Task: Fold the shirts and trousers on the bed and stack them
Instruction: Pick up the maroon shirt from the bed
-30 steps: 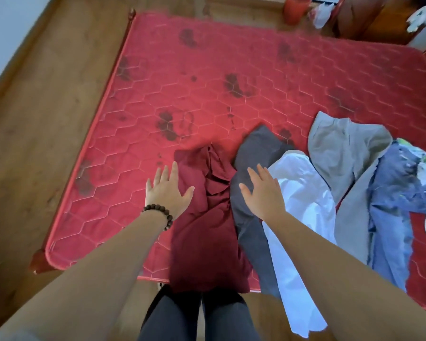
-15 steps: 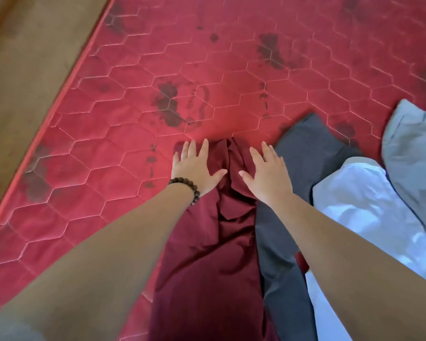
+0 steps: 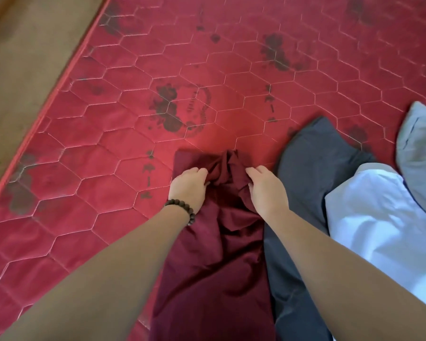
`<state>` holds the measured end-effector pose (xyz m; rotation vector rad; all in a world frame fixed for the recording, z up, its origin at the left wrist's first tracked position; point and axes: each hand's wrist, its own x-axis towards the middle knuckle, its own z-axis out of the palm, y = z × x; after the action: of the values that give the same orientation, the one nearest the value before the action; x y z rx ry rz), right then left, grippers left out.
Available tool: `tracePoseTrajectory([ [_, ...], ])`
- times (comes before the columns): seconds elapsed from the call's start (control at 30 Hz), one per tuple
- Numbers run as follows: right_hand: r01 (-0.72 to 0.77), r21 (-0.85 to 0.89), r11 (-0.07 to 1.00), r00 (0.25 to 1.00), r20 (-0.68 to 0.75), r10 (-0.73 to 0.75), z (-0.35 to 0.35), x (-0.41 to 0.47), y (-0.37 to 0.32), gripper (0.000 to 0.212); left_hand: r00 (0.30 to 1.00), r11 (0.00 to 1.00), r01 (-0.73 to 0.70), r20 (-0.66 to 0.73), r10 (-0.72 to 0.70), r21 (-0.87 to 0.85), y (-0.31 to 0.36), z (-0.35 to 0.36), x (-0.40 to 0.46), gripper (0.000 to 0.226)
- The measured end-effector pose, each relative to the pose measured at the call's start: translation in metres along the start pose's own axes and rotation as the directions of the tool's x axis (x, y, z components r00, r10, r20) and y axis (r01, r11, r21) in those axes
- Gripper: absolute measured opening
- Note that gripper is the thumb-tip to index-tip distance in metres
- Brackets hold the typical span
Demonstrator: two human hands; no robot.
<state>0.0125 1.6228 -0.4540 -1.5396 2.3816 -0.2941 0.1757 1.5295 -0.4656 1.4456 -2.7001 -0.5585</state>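
Note:
A maroon garment (image 3: pixel 214 262) lies lengthwise on the red mattress (image 3: pixel 108 143), its far end bunched into folds. My left hand (image 3: pixel 188 187), with a bead bracelet at the wrist, grips that far end on its left side with curled fingers. My right hand (image 3: pixel 265 189) grips the same end on its right side. Beside it to the right lie a dark grey garment (image 3: pixel 315 168), a white garment (image 3: pixel 384 222) and a light grey garment (image 3: pixel 421 148), all unfolded and overlapping.
The mattress's left edge (image 3: pixel 47 104) runs diagonally along a wooden floor (image 3: pixel 17 57). Bare stained mattress stretches beyond and left of the garments.
Both hands went from flat and open above the maroon garment's far end to curled around its bunched fabric. The view has moved closer.

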Motion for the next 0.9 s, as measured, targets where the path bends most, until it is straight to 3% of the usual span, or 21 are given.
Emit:
tracePoseTrajectory([
  [0.17, 0.066, 0.148, 0.987, 0.973, -0.227, -0.031, -0.064, -0.023, -0.019, 0.03, 0.99, 0.984, -0.079, -0.132, 0.058, -0.162, 0.006, -0.075, -0.023, 0.016],
  [0.33, 0.142, 0.238, 0.961, 0.917, -0.397, -0.037, -0.182, -0.033, -0.065, 0.029, 0.969, 0.954, -0.122, -0.24, 0.055, -0.275, 0.037, -0.196, -0.049, 0.015],
  [0.43, 0.204, 0.259, 0.944, 0.874, -0.482, -0.056, -0.268, -0.046, -0.097, 0.031, 0.952, 0.937, -0.156, -0.302, 0.058, -0.312, 0.061, -0.276, -0.068, 0.014],
  [0.57, 0.325, 0.208, 0.923, 0.777, -0.614, -0.135, -0.366, -0.08, -0.134, 0.032, 0.917, 0.906, -0.302, -0.352, 0.189, -0.298, 0.087, -0.366, -0.106, 0.015],
  [0.63, 0.381, 0.181, 0.906, 0.75, -0.634, -0.189, -0.403, -0.1, -0.147, 0.032, 0.907, 0.872, -0.373, -0.324, 0.27, -0.316, 0.098, -0.401, -0.127, 0.032],
  [0.73, 0.434, 0.15, 0.889, 0.727, -0.641, -0.247, -0.443, -0.127, -0.163, 0.035, 0.893, 0.831, -0.421, -0.329, 0.308, -0.364, 0.115, -0.442, -0.147, 0.076],
  [0.83, 0.484, 0.084, 0.871, 0.697, -0.639, -0.326, -0.463, -0.147, -0.174, 0.043, 0.888, 0.81, -0.425, -0.36, 0.286, -0.403, 0.135, -0.476, -0.15, 0.093],
  [0.9, 0.502, 0.031, 0.865, 0.685, -0.625, -0.375, -0.471, -0.158, -0.178, 0.043, 0.902, 0.809, -0.421, -0.282, 0.327, -0.411, 0.151, -0.491, -0.149, 0.101],
])
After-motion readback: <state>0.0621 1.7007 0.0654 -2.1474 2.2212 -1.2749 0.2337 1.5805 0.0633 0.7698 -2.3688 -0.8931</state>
